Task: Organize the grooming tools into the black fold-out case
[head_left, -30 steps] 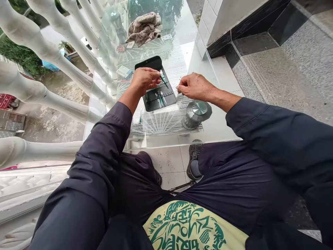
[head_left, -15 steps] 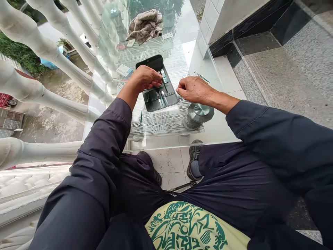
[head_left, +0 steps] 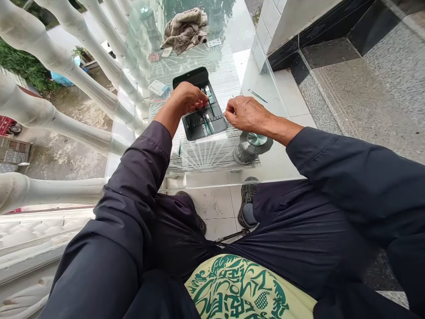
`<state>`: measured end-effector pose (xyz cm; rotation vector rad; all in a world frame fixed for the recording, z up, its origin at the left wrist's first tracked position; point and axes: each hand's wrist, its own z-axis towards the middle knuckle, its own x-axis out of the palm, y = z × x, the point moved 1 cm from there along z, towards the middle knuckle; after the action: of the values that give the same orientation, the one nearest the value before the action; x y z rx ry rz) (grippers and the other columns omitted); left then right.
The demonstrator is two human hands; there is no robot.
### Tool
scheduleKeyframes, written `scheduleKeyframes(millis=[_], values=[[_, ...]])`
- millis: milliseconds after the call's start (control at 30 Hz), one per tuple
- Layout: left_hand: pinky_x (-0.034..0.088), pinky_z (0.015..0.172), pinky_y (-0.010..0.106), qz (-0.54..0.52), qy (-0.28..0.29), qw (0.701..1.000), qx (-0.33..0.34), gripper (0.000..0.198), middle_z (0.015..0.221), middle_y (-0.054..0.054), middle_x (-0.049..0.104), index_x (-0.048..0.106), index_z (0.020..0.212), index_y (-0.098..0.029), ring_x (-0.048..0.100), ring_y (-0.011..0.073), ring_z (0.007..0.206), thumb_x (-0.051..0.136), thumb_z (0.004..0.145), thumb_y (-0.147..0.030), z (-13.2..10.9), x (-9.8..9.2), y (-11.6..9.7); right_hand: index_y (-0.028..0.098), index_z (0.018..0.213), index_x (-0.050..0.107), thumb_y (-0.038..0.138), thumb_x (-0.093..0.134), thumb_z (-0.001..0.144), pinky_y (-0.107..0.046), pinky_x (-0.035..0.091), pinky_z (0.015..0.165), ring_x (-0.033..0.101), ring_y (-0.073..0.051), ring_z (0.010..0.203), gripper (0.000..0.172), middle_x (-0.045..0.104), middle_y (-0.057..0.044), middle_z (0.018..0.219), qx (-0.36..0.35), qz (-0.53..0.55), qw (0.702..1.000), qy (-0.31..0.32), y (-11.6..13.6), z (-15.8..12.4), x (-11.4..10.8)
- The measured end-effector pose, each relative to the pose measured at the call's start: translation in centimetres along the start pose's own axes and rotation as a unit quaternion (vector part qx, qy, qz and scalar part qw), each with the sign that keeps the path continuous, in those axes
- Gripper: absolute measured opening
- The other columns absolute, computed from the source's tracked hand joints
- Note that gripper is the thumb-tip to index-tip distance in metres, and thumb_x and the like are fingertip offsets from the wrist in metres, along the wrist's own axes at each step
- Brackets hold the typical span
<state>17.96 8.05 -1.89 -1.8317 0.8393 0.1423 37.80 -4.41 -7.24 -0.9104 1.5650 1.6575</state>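
Observation:
A black tool case (head_left: 200,126) lies open on the glass table (head_left: 279,164), with several thin green-handled tools in its slots. My left hand (head_left: 186,98) hovers over the case's upper left, fingers pinched on a thin green tool (head_left: 210,107) whose tip points down into the slots. My right hand (head_left: 245,113) rests just right of the case, fingers curled closed; what it holds, if anything, is hidden.
A round metal table fitting (head_left: 253,147) sits under my right wrist. One loose green tool (head_left: 179,147) lies left of the case, two more (head_left: 257,95) at the right. A crumpled cloth (head_left: 185,27) and small cards (head_left: 158,87) lie farther back. White balusters (head_left: 59,66) line the left.
My left hand has lowered the green tool toward the case slots. My right hand has shifted slightly closer to the case.

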Motion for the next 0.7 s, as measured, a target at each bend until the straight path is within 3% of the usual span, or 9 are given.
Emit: scheduleKeyframes(millis=[67,200,300,400,500,700], values=[[0.040,0.076,0.031,0.022,-0.019,1.000,-0.009,0.045,0.083,0.003,0.069,0.067,0.073,-0.018,0.059,0.0121,0.078,0.088,0.111,-0.005,0.1,0.3,-0.2,0.022,0.117,0.088,0.032,0.079,0.117,-0.054,0.062,0.104,0.077,-0.043,0.117,0.014,0.086,-0.022,0.120,0.002,0.002,1.000,-0.003,0.0,-0.1,0.2],[0.052,0.096,0.043,0.062,-0.026,0.998,-0.018,0.040,0.076,0.001,0.063,0.069,0.077,-0.022,0.074,0.0259,0.104,0.101,0.100,-0.014,0.7,0.7,-0.1,0.022,0.122,0.087,0.035,0.082,0.117,-0.055,0.063,0.107,0.076,-0.044,0.122,0.014,0.085,-0.021,0.123,0.004,0.021,1.000,-0.002,-0.1,-0.2,0.3],[0.051,0.096,0.047,0.050,-0.021,0.998,-0.020,0.043,0.071,0.002,0.060,0.068,0.075,-0.023,0.078,0.0335,0.114,0.107,0.091,-0.017,0.8,0.8,0.2,0.023,0.120,0.085,0.033,0.081,0.119,-0.056,0.063,0.109,0.076,-0.043,0.123,0.012,0.083,-0.021,0.126,0.004,0.031,1.000,-0.001,-0.1,-0.2,0.4],[0.046,0.085,0.041,0.041,-0.028,0.998,-0.029,0.036,0.070,0.001,0.059,0.069,0.076,-0.022,0.075,0.0254,0.097,0.099,0.092,-0.013,0.0,0.9,0.2,0.021,0.130,0.084,0.034,0.080,0.120,-0.056,0.063,0.112,0.075,-0.043,0.127,0.016,0.081,-0.022,0.135,-0.002,0.020,1.000,-0.001,0.1,-0.5,0.4],[0.041,0.078,0.036,0.040,-0.046,0.998,-0.027,0.029,0.069,-0.002,0.059,0.072,0.082,-0.021,0.058,0.0151,0.079,0.094,0.099,-0.011,-1.4,1.1,-0.1,0.020,0.147,0.081,0.041,0.082,0.120,-0.056,0.063,0.118,0.073,-0.044,0.135,0.033,0.077,-0.024,0.148,-0.051,-0.017,0.999,0.001,0.6,-1.5,0.5],[0.042,0.079,0.036,0.089,-0.030,0.994,-0.049,0.035,0.077,0.000,0.063,0.070,0.080,-0.021,0.052,0.0153,0.078,0.090,0.105,-0.007,-2.9,1.7,-1.2,0.022,0.154,0.081,0.061,0.080,0.121,-0.058,0.068,0.112,0.072,-0.046,0.135,0.052,0.074,-0.022,0.149,-0.198,-0.101,0.974,0.043,-0.2,-3.1,1.2]])
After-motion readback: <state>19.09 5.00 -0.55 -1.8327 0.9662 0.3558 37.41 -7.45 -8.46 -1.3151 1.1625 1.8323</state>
